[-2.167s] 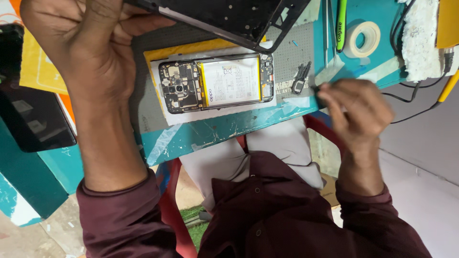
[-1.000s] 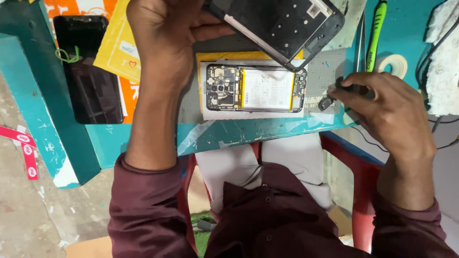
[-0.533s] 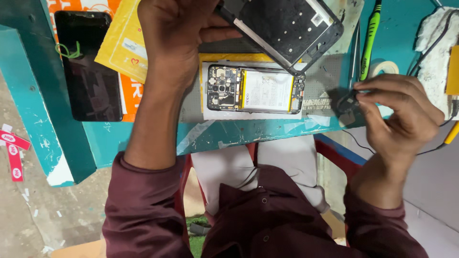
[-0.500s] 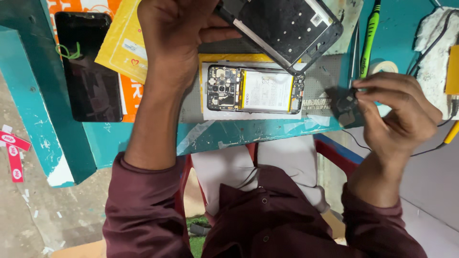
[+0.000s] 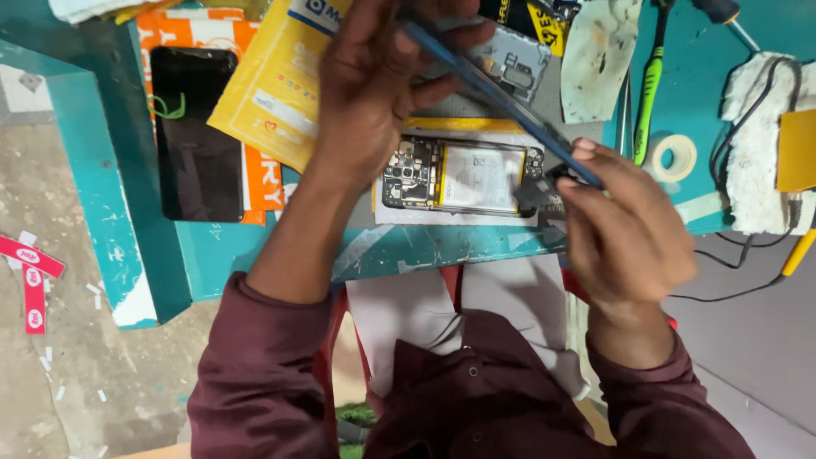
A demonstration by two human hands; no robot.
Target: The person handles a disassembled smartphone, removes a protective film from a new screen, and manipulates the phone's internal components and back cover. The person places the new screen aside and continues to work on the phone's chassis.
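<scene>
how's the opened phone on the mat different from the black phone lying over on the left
The opened phone with its white battery and circuit board bared lies crosswise under the hands, its back cover off. The black phone with a dark glass face lies lengthwise, closed, and untouched. The opened phone rests on a grey mat; the black phone rests on orange printed packets. Both lie flat on the teal wooden table.

A phone repair workshop: a worn teal-painted wooden bench (image 5: 127,212) carries an opened smartphone with bare battery and circuit board (image 5: 463,176), a green-handled screwdriver (image 5: 650,81) and a white tape roll (image 5: 671,158).
</scene>
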